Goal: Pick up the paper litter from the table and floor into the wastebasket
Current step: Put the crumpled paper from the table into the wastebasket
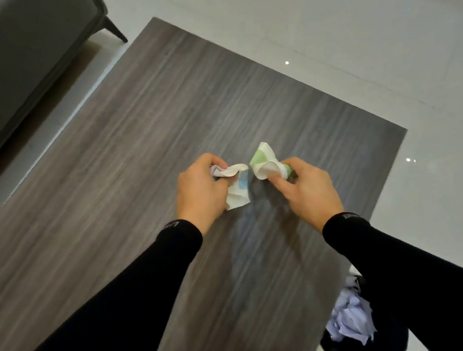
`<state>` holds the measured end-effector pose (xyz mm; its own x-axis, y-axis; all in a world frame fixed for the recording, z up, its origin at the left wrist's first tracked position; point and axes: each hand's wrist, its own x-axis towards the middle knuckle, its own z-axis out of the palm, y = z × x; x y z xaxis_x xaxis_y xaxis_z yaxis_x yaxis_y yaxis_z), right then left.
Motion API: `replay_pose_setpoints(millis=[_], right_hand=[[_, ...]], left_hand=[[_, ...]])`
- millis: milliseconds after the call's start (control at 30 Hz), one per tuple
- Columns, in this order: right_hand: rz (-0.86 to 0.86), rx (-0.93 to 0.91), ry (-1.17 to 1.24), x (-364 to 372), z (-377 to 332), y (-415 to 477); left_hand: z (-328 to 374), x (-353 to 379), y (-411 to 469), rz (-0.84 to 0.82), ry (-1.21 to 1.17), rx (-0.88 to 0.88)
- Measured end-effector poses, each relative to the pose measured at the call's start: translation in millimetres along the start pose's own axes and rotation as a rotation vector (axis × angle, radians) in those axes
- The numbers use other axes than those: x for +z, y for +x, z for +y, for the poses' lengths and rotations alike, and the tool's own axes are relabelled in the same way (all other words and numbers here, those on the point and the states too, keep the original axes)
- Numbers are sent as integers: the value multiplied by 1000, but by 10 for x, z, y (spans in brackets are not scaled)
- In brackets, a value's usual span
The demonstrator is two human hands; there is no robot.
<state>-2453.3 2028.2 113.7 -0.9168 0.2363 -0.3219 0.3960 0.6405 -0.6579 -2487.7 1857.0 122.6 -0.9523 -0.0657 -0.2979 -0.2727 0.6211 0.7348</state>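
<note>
Place: we take this for a living room in a home.
Seating: up and to the left of the left hand we see a grey upholstered sofa on a dark tapered leg.
Table: under both hands lies a grey wood-grain table.
Floor: beyond the right hand, pale glossy tiles catch small points of light.
Wastebasket: back from the right hand, towards us, a dark wastebasket holds crumpled paper.

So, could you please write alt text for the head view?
The left hand grips a crumpled blue-tinted paper and the right hand a green-printed paper, over a grey wood-grain table. A dark wastebasket holding lilac paper shows at lower right.
</note>
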Motion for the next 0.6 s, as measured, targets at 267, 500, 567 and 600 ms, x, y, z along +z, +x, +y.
replay_pose_setpoints(millis=[267, 500, 567, 600], right_hand=[[345, 393, 236, -1020, 1130, -1091], [85, 700, 324, -1193, 2040, -2079], [59, 739, 376, -1040, 2224, -2236], [41, 758, 398, -944, 2325, -2295]], left_hand=[[803, 1003, -976, -237, -22, 189], [803, 1899, -1904, -590, 268, 200], [611, 2063, -2092, -613, 394, 176], [501, 2145, -2173, -617, 450, 154]])
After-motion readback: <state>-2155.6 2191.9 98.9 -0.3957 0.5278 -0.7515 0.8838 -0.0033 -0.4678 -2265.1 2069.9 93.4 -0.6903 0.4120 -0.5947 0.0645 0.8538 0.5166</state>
